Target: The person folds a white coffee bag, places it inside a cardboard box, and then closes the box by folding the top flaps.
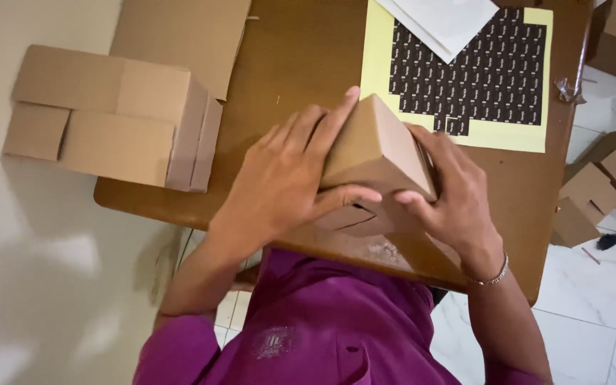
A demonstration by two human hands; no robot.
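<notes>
Cardboard box (pixel 378 150), small and plain brown, sits at the centre of the frame on the near edge of a brown wooden table (pixel 301 50), gripped between both hands. One hand (pixel 279 178), on the left of the frame, lies over the box's side with fingers spread along its top and the thumb hooked under the front face, where a folded flap shows. The other hand (pixel 454 192), on the right of the frame and wearing a thin bracelet (pixel 492 276), presses the opposite side with curled fingers. Which of these is the person's left or right cannot be told from this view.

Just beyond the box, in the upper middle of the frame, lies a pale yellow sheet (pixel 529 135) carrying a grid of small black rectangular labels (pixel 493 78), partly peeled away at its lower corners. White paper (pixel 447 21) overlaps its top edge. At the upper left, flattened brown cartons (pixel 108 114) overhang the table's end. More brown boxes (pixel 593 192) lie on the white tiled floor (pixel 593 306) at the right.
</notes>
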